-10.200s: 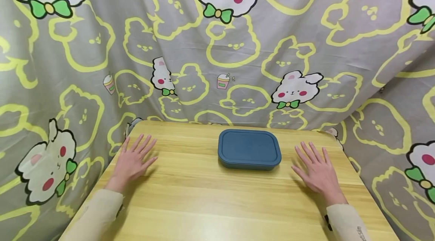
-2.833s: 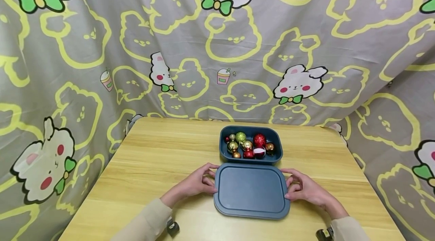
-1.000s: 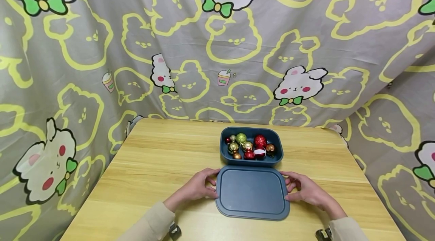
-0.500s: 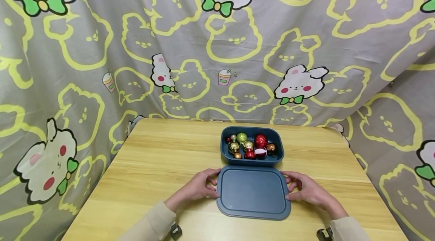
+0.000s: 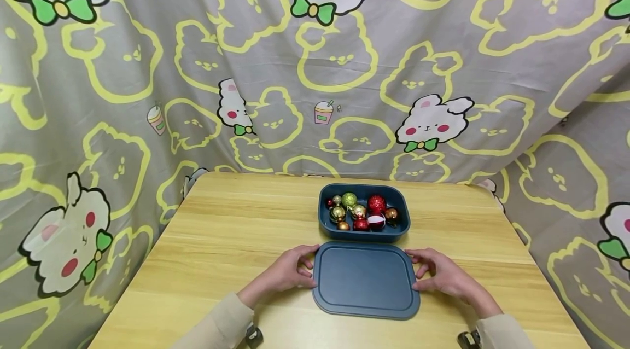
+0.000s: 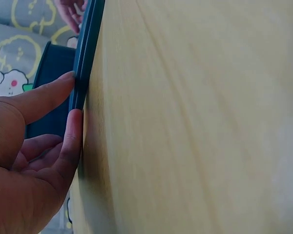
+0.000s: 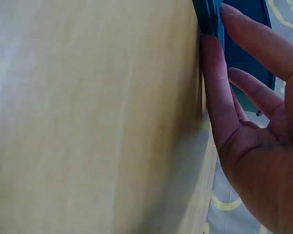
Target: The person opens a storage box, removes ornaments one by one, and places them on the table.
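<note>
A dark blue rectangular lid point(image 5: 366, 280) lies flat at the table's middle. My left hand point(image 5: 287, 269) holds its left edge, and my right hand point(image 5: 439, 272) holds its right edge. In the left wrist view, thumb and fingers meet the edge of the lid point(image 6: 87, 48); the right wrist view has the same hold on the lid point(image 7: 207, 17). Just behind it stands the uncovered blue box point(image 5: 364, 236). Several Christmas baubles sit inside, among them a glittery red bauble point(image 5: 376, 203), a green bauble point(image 5: 349, 199) and a red-and-white bauble point(image 5: 376, 221).
The wooden table point(image 5: 221, 217) has a light grain. A grey curtain point(image 5: 275, 64) with yellow outlines and white cartoon animals hangs behind it and along both sides. Dark straps with a small device point(image 5: 253, 335) show at the wrists.
Ten seconds ago the lid covered the box and both hands lay spread on the table. The lid has since come off toward me, held by both hands. The last second shows almost no movement.
</note>
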{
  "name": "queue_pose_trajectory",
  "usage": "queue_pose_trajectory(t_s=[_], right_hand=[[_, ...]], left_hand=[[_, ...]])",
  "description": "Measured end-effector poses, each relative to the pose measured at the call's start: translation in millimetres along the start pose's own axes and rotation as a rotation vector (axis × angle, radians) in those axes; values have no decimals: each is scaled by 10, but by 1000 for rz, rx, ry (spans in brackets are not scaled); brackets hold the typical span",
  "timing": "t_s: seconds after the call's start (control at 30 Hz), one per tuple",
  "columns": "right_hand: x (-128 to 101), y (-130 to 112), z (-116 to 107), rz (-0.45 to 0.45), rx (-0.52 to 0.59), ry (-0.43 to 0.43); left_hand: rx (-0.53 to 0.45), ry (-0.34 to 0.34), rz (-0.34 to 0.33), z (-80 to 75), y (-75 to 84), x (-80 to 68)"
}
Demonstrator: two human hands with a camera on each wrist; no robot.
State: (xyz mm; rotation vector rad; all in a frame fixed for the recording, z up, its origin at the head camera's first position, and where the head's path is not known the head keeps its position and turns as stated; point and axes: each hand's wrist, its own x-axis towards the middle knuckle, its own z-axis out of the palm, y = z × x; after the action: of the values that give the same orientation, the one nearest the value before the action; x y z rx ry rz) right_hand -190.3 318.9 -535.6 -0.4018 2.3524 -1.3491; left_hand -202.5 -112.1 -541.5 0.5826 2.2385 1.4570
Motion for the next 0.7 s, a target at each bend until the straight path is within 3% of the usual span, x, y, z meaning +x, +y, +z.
queue_pose_trajectory(t_s=[0.4,0.7], right_hand=[[-2,19,12,-14,-13,17],[-5,-16,15,2,-6,24]], left_hand=[[-37,7,16,1,44,-29],[32,18,27,-14,23,-15]])
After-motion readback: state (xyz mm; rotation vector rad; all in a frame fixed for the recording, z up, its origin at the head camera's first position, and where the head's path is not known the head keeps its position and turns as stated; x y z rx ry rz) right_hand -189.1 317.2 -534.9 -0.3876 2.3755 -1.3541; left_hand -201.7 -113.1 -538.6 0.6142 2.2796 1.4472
